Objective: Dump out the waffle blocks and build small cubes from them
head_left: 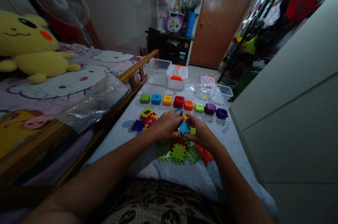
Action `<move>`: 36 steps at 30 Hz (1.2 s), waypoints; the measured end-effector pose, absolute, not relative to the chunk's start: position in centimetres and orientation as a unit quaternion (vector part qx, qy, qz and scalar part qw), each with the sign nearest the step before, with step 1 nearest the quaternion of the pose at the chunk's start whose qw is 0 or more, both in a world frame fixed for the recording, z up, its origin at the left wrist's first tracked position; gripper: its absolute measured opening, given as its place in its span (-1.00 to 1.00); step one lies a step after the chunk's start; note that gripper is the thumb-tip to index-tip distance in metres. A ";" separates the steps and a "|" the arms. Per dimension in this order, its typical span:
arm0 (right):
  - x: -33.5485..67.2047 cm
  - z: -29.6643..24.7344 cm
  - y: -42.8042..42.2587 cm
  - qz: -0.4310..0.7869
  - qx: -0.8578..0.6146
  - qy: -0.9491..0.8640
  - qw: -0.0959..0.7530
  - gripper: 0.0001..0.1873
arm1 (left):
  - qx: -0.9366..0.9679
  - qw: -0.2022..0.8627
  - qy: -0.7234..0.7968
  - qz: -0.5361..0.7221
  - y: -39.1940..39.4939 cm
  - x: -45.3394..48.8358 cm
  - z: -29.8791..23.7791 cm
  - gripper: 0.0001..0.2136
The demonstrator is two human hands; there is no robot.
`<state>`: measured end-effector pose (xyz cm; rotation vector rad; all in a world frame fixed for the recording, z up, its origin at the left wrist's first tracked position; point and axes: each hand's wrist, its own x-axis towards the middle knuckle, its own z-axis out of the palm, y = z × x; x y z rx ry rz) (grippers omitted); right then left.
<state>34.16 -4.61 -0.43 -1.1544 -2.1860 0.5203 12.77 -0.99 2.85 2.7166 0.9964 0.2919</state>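
- Beyond my hands I count four clear plastic storage boxes (157, 70) past a row of eight interlocking plastic tiles (179, 101).
- Beneath my wrists lies a loose pile of green, red and orange tiles (179, 153).
- My left hand (166, 125) and right hand (202, 133) together pinch one small blue plastic tile (183, 128) between them.
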 end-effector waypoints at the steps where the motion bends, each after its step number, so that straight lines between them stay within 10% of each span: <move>1: 34.2 -0.3 -4.6 0.195 -0.430 -0.830 0.298 -0.14 | 0.929 0.115 0.340 0.095 -1.0 12.8 2.9 -0.54; 36: 43.3 -6.1 -3.1 0.346 -0.617 -0.575 0.411 -0.55 | 0.854 0.124 0.505 -0.030 18.0 3.4 2.3 -0.40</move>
